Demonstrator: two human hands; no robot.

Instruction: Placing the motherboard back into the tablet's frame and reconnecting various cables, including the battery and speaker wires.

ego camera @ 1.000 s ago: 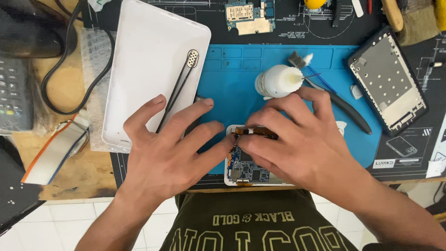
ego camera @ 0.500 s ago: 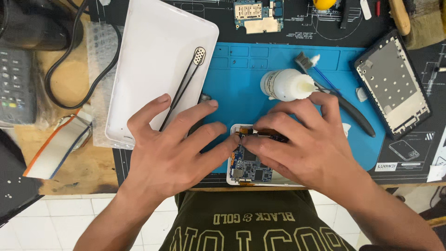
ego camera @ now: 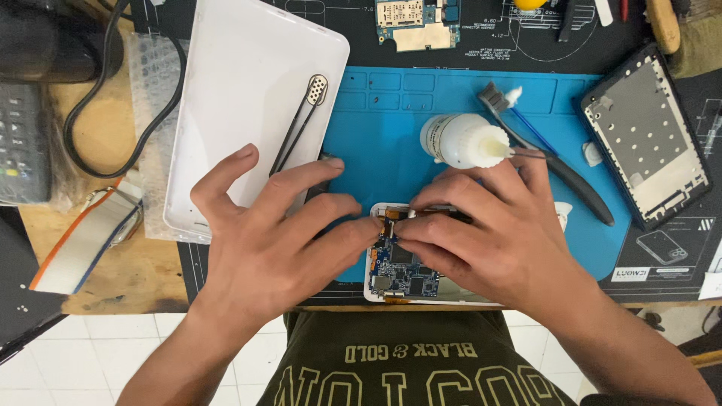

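An opened white device with a blue circuit board point(ego camera: 402, 268) lies at the near edge of the blue work mat point(ego camera: 376, 135). My left hand point(ego camera: 263, 240) rests flat beside it, its fingertips meeting the board's top edge. My right hand point(ego camera: 496, 233) covers the device's right part, fingertips pressing on a dark connector strip point(ego camera: 406, 216) at the board's top. Both hands' fingertips touch each other there. Neither hand lifts anything.
A white back cover point(ego camera: 248, 98) with tweezers point(ego camera: 301, 120) on it lies at the left. A white bottle point(ego camera: 462, 141), a brush and dark pliers point(ego camera: 564, 177) lie on the mat. A dark phone frame point(ego camera: 650, 135) is at the right, another board point(ego camera: 417, 22) at the top.
Both hands stay on the device; the fingertips have shifted only slightly along the board's top edge. The view has drifted a little.
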